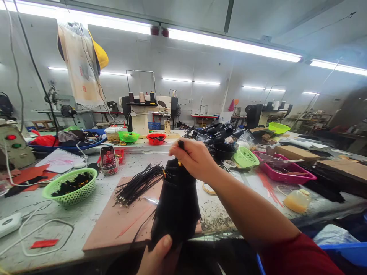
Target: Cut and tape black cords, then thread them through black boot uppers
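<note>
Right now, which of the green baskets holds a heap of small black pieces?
The pale green basket at the front left, nearer the camera than the phone; the bright green basket, tilted green basket and lime basket show no black heap.

1. Left hand (157,256), at pink board's (106,227) near edge: wrist cut off by bottom edge; most fingers hidden behind black piece (177,208).
2. Right hand (196,157), above board: covers most of the black strap (181,144) it pinches.
3. Red sleeve (299,256), right of board: cropped at bottom.
4. Metal tool (151,200), on board: type unclear.
5. Green basket (75,195), left of board: dark contents too small to identify.
6. Phone (108,157), behind board, left: screen detail illegible.
7. White device (10,225), far left of board: cropped by left edge.
8. Blue bin (345,250), right of board: runs off right edge.
</note>
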Demonstrator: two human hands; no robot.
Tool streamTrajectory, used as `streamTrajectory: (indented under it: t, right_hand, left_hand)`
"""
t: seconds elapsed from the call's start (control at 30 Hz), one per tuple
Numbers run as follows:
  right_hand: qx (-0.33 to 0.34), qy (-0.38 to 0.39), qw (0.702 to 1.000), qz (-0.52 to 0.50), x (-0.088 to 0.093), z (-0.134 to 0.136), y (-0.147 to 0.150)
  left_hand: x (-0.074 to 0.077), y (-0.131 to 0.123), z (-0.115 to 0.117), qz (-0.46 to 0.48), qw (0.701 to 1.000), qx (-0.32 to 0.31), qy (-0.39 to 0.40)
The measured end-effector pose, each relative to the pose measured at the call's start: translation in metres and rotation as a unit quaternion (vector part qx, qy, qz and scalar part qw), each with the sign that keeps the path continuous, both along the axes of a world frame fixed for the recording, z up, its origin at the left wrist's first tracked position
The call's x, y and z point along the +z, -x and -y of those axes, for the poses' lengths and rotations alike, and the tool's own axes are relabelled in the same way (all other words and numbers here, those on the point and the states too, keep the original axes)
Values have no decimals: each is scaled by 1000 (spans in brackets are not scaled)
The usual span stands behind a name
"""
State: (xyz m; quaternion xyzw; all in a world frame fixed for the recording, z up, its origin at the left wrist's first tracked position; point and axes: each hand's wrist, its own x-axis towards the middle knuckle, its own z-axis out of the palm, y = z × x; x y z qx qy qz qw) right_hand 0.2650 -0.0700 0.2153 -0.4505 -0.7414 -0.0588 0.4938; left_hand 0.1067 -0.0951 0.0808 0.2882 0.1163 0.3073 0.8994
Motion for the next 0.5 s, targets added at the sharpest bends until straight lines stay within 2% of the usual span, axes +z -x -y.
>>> streamTrajectory:
  t: [0.3, 0.5]
  right_hand:
    - [-42, 16, 999, 16, 0, -17, -6]
    - [-63, 36, 997, 8, -4, -15, -16]
  left_hand:
    - [-2, -3, -5, 0, 998, -3, -59]
    - [-8, -7, -13, 39, 996, -48, -61]
